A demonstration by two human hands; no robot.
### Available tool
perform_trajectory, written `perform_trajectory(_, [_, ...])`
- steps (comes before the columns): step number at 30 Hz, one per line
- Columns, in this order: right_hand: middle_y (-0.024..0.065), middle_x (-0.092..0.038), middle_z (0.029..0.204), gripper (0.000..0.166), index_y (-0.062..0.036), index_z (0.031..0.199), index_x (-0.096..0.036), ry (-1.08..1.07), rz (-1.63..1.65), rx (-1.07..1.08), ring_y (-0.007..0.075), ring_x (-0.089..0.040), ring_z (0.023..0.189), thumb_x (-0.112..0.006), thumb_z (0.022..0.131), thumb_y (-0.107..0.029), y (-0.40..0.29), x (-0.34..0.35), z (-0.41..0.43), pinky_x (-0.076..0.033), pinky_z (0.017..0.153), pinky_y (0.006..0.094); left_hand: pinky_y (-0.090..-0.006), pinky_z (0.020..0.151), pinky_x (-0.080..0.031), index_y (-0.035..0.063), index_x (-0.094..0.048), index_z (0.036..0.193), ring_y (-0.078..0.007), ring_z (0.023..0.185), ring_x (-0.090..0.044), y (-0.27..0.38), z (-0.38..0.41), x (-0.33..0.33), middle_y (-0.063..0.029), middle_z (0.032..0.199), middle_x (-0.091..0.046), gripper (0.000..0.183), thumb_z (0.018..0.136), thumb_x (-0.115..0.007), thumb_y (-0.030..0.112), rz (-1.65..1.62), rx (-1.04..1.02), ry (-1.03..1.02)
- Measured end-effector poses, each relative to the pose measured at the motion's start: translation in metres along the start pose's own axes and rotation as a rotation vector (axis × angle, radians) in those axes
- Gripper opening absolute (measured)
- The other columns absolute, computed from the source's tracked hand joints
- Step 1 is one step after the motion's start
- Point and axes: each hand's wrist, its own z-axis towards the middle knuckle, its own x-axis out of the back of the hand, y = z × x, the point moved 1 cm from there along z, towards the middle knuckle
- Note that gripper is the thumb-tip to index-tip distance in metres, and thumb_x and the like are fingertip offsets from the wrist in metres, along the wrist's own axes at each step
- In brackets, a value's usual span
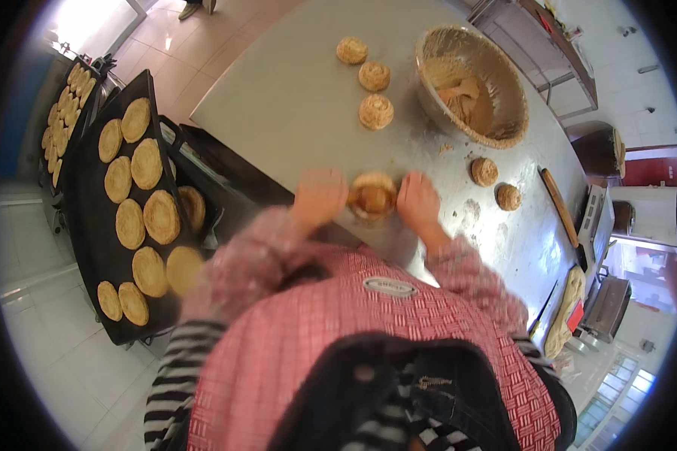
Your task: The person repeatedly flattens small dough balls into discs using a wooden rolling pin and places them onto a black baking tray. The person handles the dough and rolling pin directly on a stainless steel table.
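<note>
My left hand (320, 196) and my right hand (419, 202) are closed around the two ends of a wooden rolling pin (372, 200), blurred by motion. The pin lies over a piece of dough (374, 180) on the metal worktop near its front edge. Beyond it, dough balls (376, 111) stand in a line. More dough balls (484, 171) sit to the right of my right hand. A large metal bowl (519, 121) with brown paste and what looks like a utensil inside stands at the back right.
At left, a black baking tray (84, 237) holds several flat dough rounds (161, 217); another filled tray (78, 121) is behind. On the right are a second rolling pin (559, 207), a scale (592, 220) and a long dough piece (565, 313). Someone's foot (189, 10) shows at the top.
</note>
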Motion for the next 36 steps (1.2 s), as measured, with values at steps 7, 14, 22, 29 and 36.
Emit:
perform_trajectory(7, [0.0177,-0.055,0.094,0.018,-0.0037,0.094,-0.049,0.031,0.062,-0.002,0.0345,-0.056,0.088,-0.048,0.085,-0.019,-0.005,-0.004,-0.004,-0.046,0.072,0.0482,-0.0415,0.058,-0.043,0.0060,-0.054,0.075,-0.0296,0.064,-0.054,-0.013,0.005,-0.018,-0.0139,0.068,-0.053,0.013,0.080,-0.052,0.018,-0.048,0.032,0.205])
perform_trajectory(14, [0.0182,-0.055,0.095,0.022,-0.0022,0.094,-0.048,0.180,0.036,-0.011,0.0370,-0.054,0.089,-0.050,0.086,-0.023,0.006,0.006,0.068,-0.045,0.073,0.0476,-0.0445,0.058,-0.047,0.0052,-0.055,0.075,-0.0334,0.066,-0.059,-0.022,0.066,-0.012,-0.0160,0.072,-0.058,0.017,0.081,-0.051,0.020,-0.109,0.189,0.141])
perform_trajectory(22, [0.0207,-0.060,0.076,0.019,-0.0055,0.097,-0.046,-0.367,0.056,-0.090,0.0404,-0.059,0.070,-0.043,0.090,-0.023,-0.009,0.019,-0.030,-0.045,0.063,0.0506,-0.0466,0.055,-0.048,0.0035,-0.056,0.077,-0.0343,0.064,-0.062,-0.003,-0.006,-0.009,-0.0161,0.066,-0.061,0.023,0.085,-0.045,0.022,-0.135,0.160,-0.128])
perform_trajectory(29, [0.0168,-0.058,0.066,0.012,-0.0073,0.089,-0.049,0.070,0.065,0.219,0.0360,-0.058,0.060,-0.046,0.088,-0.019,0.025,0.005,-0.015,-0.045,0.059,0.0490,-0.0463,0.055,-0.049,0.0037,-0.055,0.081,-0.0340,0.061,-0.061,0.008,0.015,-0.007,-0.0190,0.070,-0.062,0.021,0.084,-0.048,0.023,-0.087,0.156,0.172])
perform_trajectory(36, [0.0191,-0.061,0.079,0.022,-0.0072,0.092,-0.050,-0.063,-0.004,-0.132,0.0384,-0.059,0.071,-0.040,0.090,-0.027,0.039,0.011,0.043,-0.045,0.063,0.0507,-0.0474,0.054,-0.047,0.0043,-0.052,0.080,-0.0368,0.060,-0.060,0.003,0.074,-0.037,-0.0195,0.065,-0.059,0.020,0.086,-0.046,0.023,-0.223,0.166,0.060])
